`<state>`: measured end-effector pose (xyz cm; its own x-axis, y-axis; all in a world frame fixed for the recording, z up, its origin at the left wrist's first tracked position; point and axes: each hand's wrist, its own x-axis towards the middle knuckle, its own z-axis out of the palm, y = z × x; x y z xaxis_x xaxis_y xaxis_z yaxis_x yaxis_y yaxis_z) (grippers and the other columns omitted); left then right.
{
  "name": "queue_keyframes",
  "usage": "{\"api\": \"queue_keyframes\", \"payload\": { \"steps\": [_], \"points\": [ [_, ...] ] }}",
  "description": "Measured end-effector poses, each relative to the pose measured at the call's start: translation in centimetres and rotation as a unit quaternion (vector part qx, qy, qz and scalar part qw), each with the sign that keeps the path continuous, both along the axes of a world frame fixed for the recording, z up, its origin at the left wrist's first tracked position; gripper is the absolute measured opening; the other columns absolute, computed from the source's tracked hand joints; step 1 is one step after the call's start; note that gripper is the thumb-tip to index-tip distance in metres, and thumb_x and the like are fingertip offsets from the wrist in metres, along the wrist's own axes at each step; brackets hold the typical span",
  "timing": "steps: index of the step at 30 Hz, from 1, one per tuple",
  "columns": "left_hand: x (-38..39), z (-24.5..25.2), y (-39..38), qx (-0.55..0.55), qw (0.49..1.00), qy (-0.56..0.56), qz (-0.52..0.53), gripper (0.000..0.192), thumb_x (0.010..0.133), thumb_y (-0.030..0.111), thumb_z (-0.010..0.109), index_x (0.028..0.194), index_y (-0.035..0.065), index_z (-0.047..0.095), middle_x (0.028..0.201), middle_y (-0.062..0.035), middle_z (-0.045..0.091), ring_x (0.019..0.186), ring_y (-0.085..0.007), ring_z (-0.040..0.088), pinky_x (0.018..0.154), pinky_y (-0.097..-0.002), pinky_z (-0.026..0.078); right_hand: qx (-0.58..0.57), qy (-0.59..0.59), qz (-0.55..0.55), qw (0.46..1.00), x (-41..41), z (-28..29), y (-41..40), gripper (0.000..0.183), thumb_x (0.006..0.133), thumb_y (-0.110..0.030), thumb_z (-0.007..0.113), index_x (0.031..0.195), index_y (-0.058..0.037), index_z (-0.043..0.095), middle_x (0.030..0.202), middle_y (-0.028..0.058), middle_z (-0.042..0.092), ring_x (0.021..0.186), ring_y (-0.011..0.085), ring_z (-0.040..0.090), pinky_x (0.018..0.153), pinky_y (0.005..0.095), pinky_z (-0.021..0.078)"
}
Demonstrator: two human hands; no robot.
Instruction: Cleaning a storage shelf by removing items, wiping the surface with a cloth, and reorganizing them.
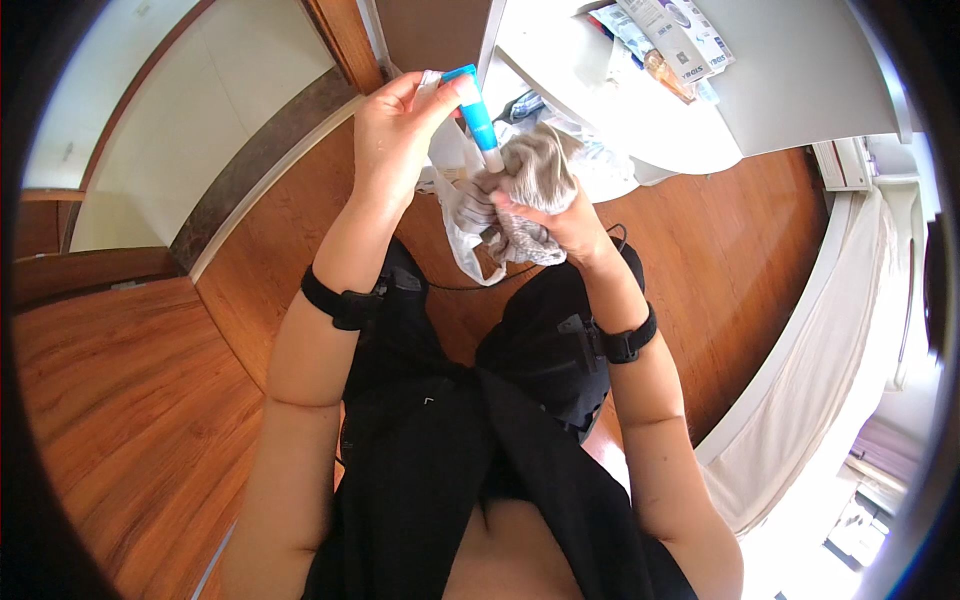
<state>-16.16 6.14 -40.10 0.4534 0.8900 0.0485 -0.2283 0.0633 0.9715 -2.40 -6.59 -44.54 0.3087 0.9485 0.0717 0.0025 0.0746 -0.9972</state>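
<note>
Between the thumb and fingers of my left hand (394,139) is a small blue squeeze tube (478,112), its pale cap pointing down. The cap end is close against a bunched grey-beige knitted cloth (536,169). My right hand (574,225) grips that cloth from below, so part of the palm is hidden. A white plastic bag (454,217) hangs beneath and beside the cloth; one of its edges runs up to my left fingers. Whether the right hand also holds the bag, I cannot tell.
Ahead stands a white table (600,90) with a rounded edge, carrying printed boxes (679,37) and plastic packets. More plastic bags (607,161) lie below it. A dark cable (480,287) crosses the wooden floor (720,225). At right is a surface draped in pale cloth (817,360).
</note>
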Motion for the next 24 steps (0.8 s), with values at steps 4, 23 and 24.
{"api": "queue_keyframes", "payload": {
  "steps": [4, 23, 24],
  "points": [
    [-0.2, -0.9, -0.7, 0.063, 0.998, 0.004, -0.016, 0.020, 0.080, 0.019, 0.069, 0.089, 0.0012, 0.065, 0.077, 0.0001, 0.062, 0.069, -0.0057, 0.055, 0.064, -0.0188, 0.041, -0.051, 0.186, -0.048, 0.980, 1.3, 2.0, -0.8, 0.045, 0.073, -0.024, 0.075, 0.107, -0.0015, 0.055, 0.101, 0.0081, 0.058, 0.090, 0.0170, 0.057, 0.077, 0.0296, 0.0481],
    [-0.3, -7.4, -0.2, -0.128, 0.986, 0.101, -0.042, 0.029, 0.084, 0.035, 0.062, 0.076, 0.0067, 0.062, 0.067, 0.0019, 0.058, 0.059, -0.0053, 0.052, 0.052, -0.0185, 0.040, -0.067, 0.040, -0.109, 0.991, 0.1, 1.6, 0.0, 0.036, 0.074, -0.012, 0.073, 0.103, 0.0017, 0.057, 0.091, 0.0059, 0.063, 0.081, 0.0130, 0.058, 0.074, 0.0269, 0.0466],
    [-0.7, -8.7, 0.5, -0.114, 0.980, 0.145, -0.075, 0.031, 0.085, 0.035, 0.060, 0.075, 0.0055, 0.061, 0.066, 0.0010, 0.058, 0.059, -0.0055, 0.052, 0.053, -0.0193, 0.040, -0.048, 0.058, -0.119, 0.990, 0.5, 1.5, -0.4, 0.035, 0.074, -0.013, 0.073, 0.102, 0.0013, 0.057, 0.090, 0.0053, 0.062, 0.081, 0.0126, 0.056, 0.073, 0.0266, 0.0460]
  ]
}}
